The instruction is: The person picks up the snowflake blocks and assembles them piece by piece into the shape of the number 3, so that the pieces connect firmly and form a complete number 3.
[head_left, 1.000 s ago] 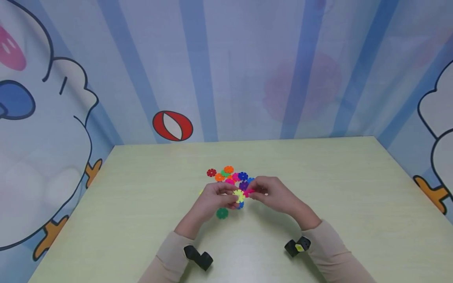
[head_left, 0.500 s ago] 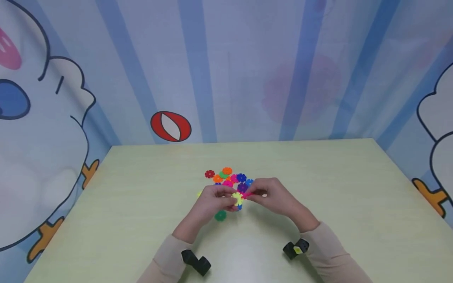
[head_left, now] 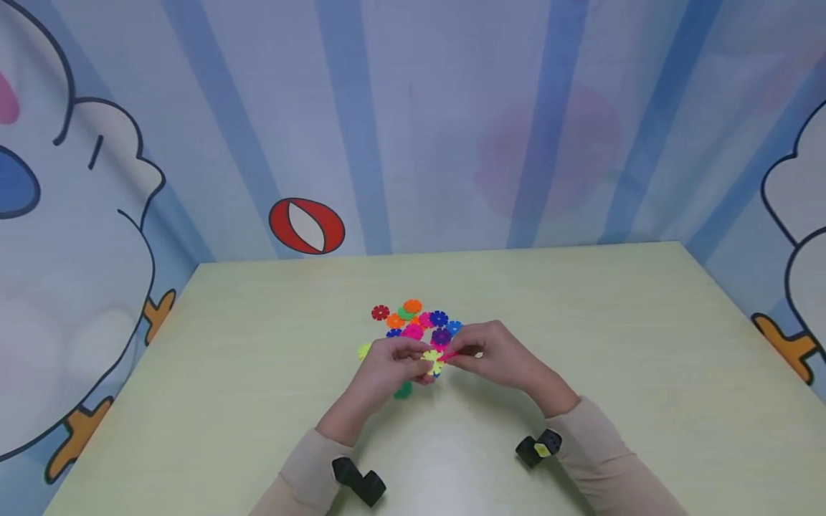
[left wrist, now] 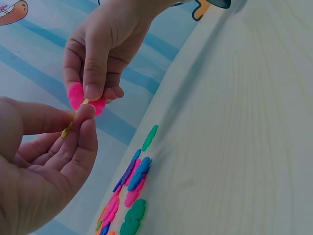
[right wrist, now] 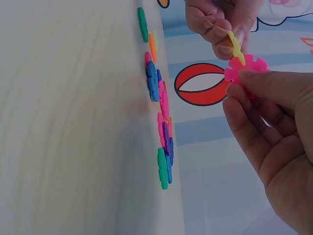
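My left hand (head_left: 392, 362) pinches a yellow notched plastic disc (head_left: 430, 360), a flower-shaped snowflake piece, between thumb and fingers. A pink snowflake disc (right wrist: 249, 68) is pinched by my right hand (head_left: 493, 352). In the right wrist view the two discs meet edge to edge, set crosswise, the yellow one's rim at a notch of the pink one. Seen from the left wrist, the yellow disc (left wrist: 73, 120) is nearly edge-on in front of the pink disc (left wrist: 77, 95). Both hands are held above the table, close over the loose discs.
Several loose discs lie behind and under the hands, among them a red disc (head_left: 381, 312), an orange disc (head_left: 412, 306) and a purple disc (head_left: 442, 337). A green disc (head_left: 403, 390) lies nearer the front. The pale table (head_left: 613, 308) meets a printed backdrop (head_left: 445, 143).
Both hands have drawn slightly closer, bringing the pink disc against the yellow one's edge. The pink disc is turned more edge-on in the head view, which has shifted slightly.
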`<move>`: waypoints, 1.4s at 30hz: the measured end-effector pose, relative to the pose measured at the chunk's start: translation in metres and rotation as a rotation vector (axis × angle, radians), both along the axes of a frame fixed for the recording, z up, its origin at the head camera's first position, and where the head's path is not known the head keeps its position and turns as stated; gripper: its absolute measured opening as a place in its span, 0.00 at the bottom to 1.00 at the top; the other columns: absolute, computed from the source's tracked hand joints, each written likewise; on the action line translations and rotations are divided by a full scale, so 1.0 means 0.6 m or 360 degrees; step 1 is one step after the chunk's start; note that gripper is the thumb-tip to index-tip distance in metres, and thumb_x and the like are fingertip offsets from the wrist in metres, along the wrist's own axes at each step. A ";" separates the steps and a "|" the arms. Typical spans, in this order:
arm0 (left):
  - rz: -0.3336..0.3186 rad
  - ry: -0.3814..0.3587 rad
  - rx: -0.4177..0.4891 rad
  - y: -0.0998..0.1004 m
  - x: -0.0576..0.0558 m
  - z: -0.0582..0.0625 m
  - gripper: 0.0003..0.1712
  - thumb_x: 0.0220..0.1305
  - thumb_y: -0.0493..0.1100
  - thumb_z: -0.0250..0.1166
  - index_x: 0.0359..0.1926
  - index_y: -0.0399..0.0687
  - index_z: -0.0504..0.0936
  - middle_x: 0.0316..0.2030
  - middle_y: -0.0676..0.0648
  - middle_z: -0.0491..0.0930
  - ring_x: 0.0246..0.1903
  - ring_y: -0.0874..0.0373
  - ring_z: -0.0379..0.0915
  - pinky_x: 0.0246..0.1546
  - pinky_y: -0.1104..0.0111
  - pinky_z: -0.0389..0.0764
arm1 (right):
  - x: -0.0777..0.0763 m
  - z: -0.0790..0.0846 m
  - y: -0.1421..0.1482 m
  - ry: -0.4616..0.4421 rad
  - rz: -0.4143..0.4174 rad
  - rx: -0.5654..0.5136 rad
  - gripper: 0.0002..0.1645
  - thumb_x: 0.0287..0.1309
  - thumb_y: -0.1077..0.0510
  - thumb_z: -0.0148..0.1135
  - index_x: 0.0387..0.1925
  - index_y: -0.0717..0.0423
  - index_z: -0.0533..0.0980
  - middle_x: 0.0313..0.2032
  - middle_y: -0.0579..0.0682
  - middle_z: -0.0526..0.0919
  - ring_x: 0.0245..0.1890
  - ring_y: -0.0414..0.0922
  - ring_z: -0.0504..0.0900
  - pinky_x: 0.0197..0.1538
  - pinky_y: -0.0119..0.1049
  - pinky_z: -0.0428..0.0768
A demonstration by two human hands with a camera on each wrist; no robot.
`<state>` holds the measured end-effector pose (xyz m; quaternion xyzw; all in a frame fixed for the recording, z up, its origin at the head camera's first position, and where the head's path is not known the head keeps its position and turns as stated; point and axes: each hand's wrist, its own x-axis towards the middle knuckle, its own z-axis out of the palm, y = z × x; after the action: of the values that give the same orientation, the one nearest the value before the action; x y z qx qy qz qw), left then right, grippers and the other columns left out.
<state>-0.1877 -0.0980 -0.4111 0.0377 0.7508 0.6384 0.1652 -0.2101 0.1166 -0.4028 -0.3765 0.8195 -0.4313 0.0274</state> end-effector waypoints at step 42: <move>-0.0119 -0.0033 -0.0063 -0.021 -0.009 0.003 0.15 0.65 0.38 0.63 0.50 0.35 0.80 0.37 0.44 0.83 0.30 0.57 0.83 0.39 0.66 0.83 | -0.050 0.001 0.031 -0.0362 -0.0261 0.0223 0.17 0.55 0.57 0.69 0.46 0.61 0.81 0.40 0.51 0.84 0.38 0.43 0.80 0.44 0.38 0.80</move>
<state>-0.1931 -0.1105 -0.4094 0.0557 0.7596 0.6172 0.1975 -0.2401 0.1354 -0.4022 -0.2542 0.8671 -0.4137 0.1109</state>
